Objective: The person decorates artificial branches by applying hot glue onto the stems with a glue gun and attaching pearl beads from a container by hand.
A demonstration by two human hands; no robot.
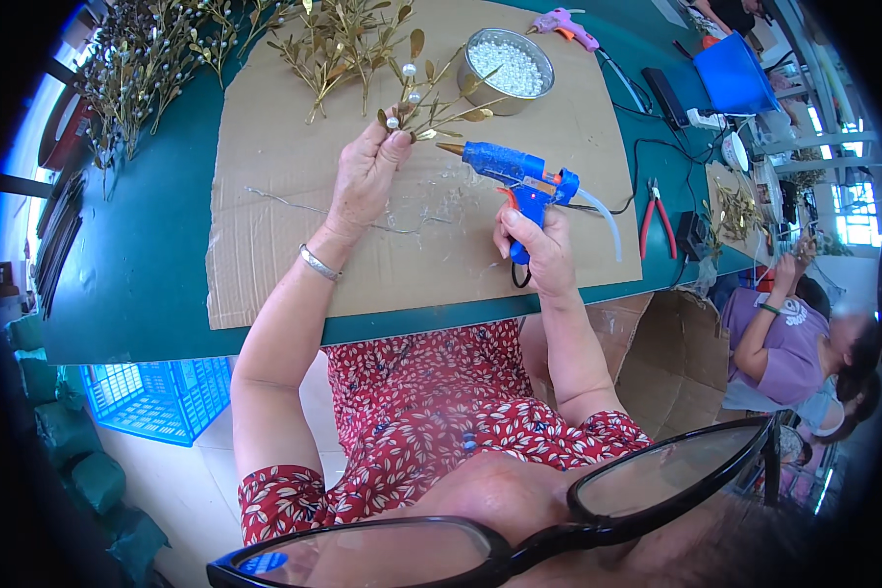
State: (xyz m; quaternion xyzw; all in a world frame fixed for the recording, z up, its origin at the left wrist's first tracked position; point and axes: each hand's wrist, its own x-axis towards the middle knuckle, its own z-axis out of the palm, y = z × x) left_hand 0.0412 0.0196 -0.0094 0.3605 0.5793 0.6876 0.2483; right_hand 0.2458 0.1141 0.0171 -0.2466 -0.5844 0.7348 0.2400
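Observation:
Over the cardboard sheet (294,255), my left hand (370,171) pinches a gold artificial leaf branch (441,118) that carries a few white beads. In my right hand (541,240) is a blue hot glue gun (505,162), its nozzle pointing left, close to the branch and just right of my left fingers. A clear glue stick (603,223) pokes out of the gun's back and curves downward. Behind the gun stands a round metal tin (508,103) of white beads. Wisps of dried glue and a thin bent wire (284,201) lie on the cardboard below the branch.
More gold branches (338,49) lie at the cardboard's far edge, and a berried bunch (142,73) at far left. To the right are red-handled pliers (657,220), a purple glue gun (565,27), black cords and a blue bin (735,73). Another person (784,338) works at right.

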